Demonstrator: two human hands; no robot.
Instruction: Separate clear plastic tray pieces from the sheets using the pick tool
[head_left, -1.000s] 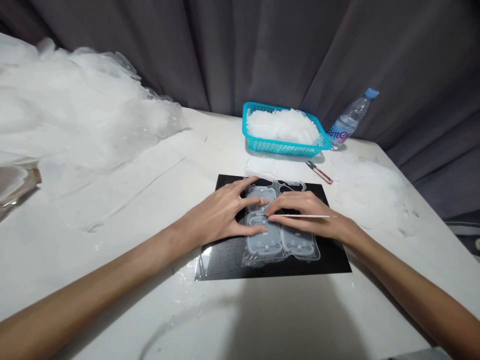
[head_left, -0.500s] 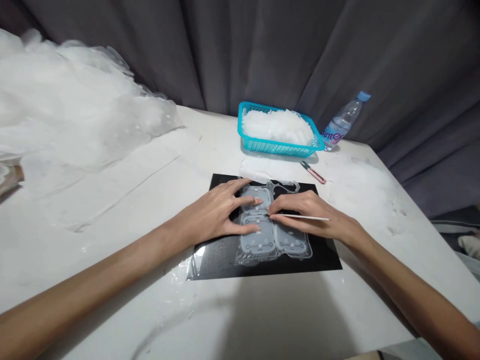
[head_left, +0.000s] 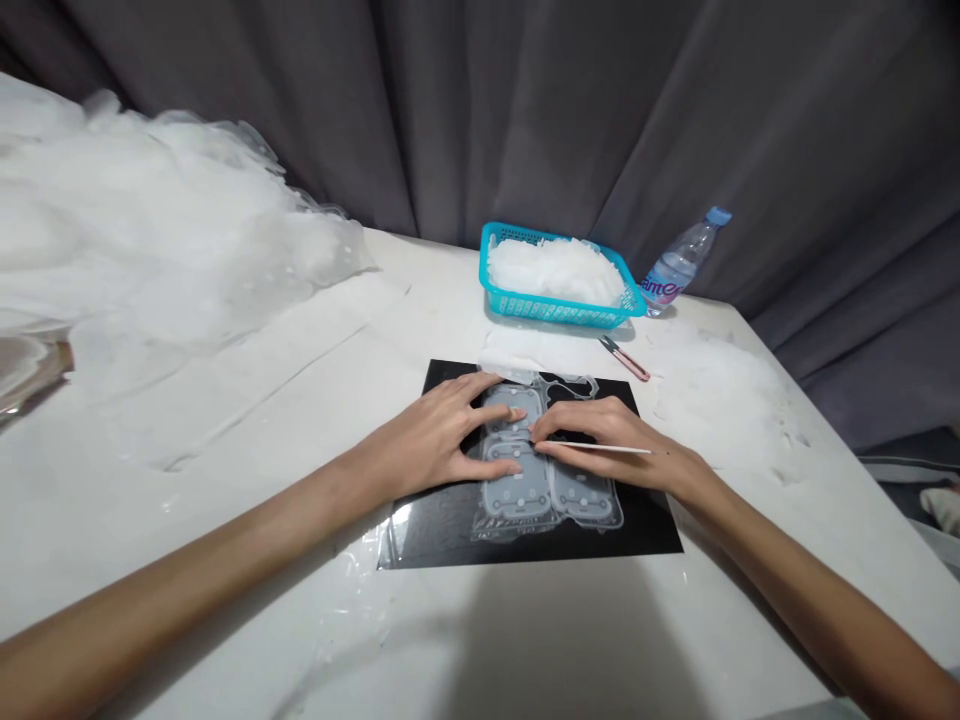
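Note:
A translucent plastic sheet [head_left: 517, 497] with rounded rectangular panels lies on a black mat [head_left: 442, 535]. My left hand [head_left: 450, 430] rests on the sheet's left side with its fingers spread, thumb on the lower panel and fingers on the upper one. Pinched in my right hand [head_left: 600, 430] is a thin white stick [head_left: 611, 448], pointing back toward the wrist. The fingertips of that hand touch the sheet near the gap between the panels; the stick's working tip is hidden by them. At the sheet's upper right, a cut-out opening [head_left: 570, 390] shows the black mat.
Behind the mat stands a blue basket [head_left: 559, 312] full of white pieces, beside a water bottle [head_left: 675, 275]. Small pink-handled snips [head_left: 628, 362] lie in front of it. A large heap of translucent sheets [head_left: 180, 220] covers the table's left; more white pieces [head_left: 727, 400] are at right.
The view has tilted slightly, so the scene sits lower. My right hand has shifted a little left along the sheet with the stick; my left hand keeps its place on the sheet.

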